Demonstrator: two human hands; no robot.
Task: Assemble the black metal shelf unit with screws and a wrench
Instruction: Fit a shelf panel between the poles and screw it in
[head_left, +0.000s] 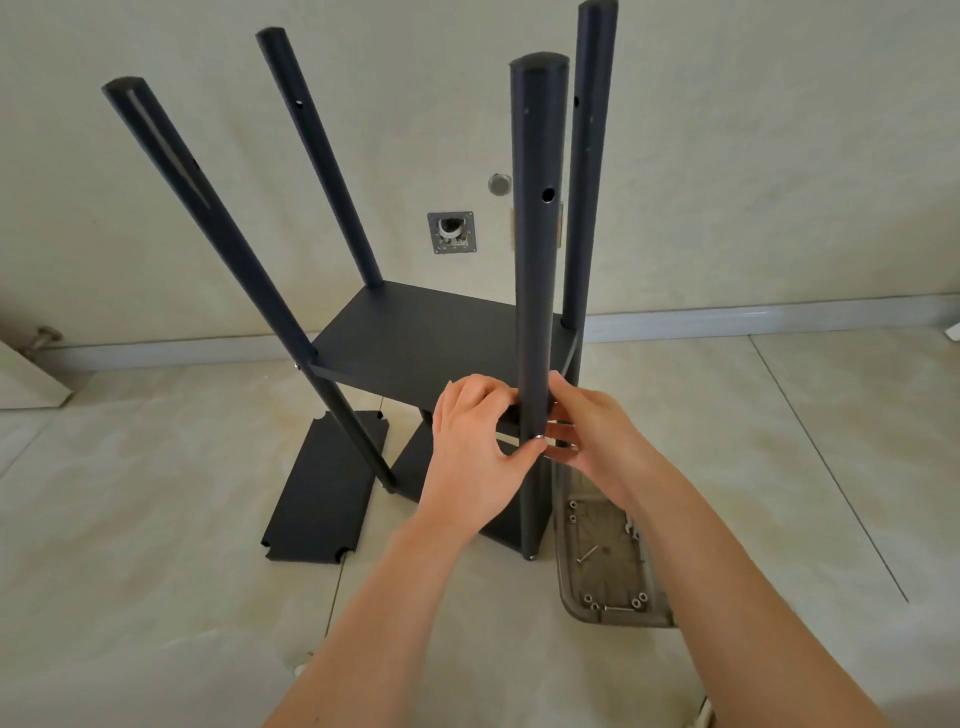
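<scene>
Now left hand (475, 441) pinches a small silver screw (537, 438) at the near black metal post (535, 270), right hand (587, 431) curled behind steadying it (grip partly hidden); best kept square to the hole beside the black shelf panel (426, 345).

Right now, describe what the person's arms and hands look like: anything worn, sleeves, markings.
Both forearms are bare to the bottom edge of the head view, with no sleeve showing. The left hand and the right hand wear no gloves, and no ring, watch or bracelet shows. Fingernails are short and unpainted where visible. No markings can be seen on either arm.
</scene>
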